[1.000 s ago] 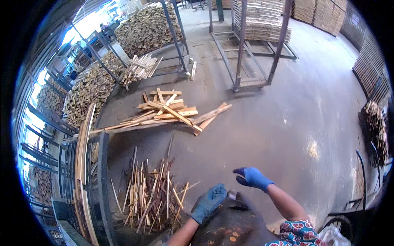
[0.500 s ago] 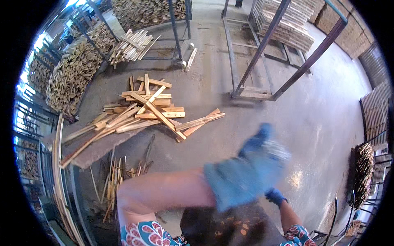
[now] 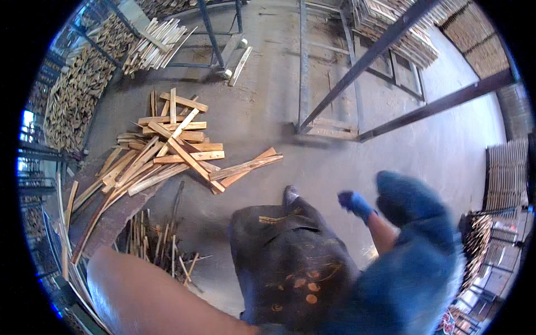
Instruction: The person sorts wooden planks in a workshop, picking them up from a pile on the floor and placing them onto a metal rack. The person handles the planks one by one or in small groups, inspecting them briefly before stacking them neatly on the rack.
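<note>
My left hand wears a blue glove and is raised close to the camera at the lower right, blurred; its bare forearm crosses from the lower left. Nothing shows in it. My right hand, also in a blue glove, is lower and farther off, above my dark stained apron; its fingers are too small to read. My shoe tip rests on the concrete floor. A loose pile of wooden slats lies on the floor ahead to the left, apart from both hands.
A bundle of thin sticks lies near my left side beside curved planks. A dark metal rack frame stands ahead. Stacked firewood lines the left, stacked slats the far right, more slats at the top left.
My left hand has swung from the middle to the lower right, still close to the camera. My view has tipped down, so the apron and shoe show.
</note>
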The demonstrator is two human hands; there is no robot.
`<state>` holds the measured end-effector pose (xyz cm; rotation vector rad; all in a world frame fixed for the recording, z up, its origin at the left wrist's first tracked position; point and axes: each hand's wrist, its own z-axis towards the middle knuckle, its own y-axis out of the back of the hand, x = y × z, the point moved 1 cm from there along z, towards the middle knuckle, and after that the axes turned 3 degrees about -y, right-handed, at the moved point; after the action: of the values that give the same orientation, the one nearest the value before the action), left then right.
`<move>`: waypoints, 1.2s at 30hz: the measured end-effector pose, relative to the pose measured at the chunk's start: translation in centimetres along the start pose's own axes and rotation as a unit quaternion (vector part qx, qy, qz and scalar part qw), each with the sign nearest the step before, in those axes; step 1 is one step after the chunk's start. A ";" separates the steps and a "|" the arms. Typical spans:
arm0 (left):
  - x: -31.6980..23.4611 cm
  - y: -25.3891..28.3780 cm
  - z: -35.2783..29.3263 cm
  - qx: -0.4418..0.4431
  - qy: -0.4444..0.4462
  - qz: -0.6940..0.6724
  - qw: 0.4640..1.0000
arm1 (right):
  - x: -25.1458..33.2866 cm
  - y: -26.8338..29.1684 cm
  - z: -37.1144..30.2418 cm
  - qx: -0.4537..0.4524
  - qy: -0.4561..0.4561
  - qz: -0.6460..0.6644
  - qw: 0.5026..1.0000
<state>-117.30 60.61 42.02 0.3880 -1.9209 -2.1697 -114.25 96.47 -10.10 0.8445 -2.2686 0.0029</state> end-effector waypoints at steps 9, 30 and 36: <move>4.9 -19.2 -10.6 -0.005 0.357 -0.182 0.916 | 32.8 1.7 10.6 -0.073 0.322 -0.151 0.932; 12.2 -27.2 -20.3 -0.015 0.719 -0.505 0.478 | 39.6 0.4 23.2 0.102 0.243 -0.346 0.900; 16.3 -34.4 -20.4 -0.076 0.746 -0.464 0.472 | 51.4 -2.3 34.9 0.035 0.222 -0.185 0.957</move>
<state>-125.39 40.38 4.74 2.5277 -0.3062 -0.9728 -162.22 57.19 -5.02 1.1649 -1.6779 0.0932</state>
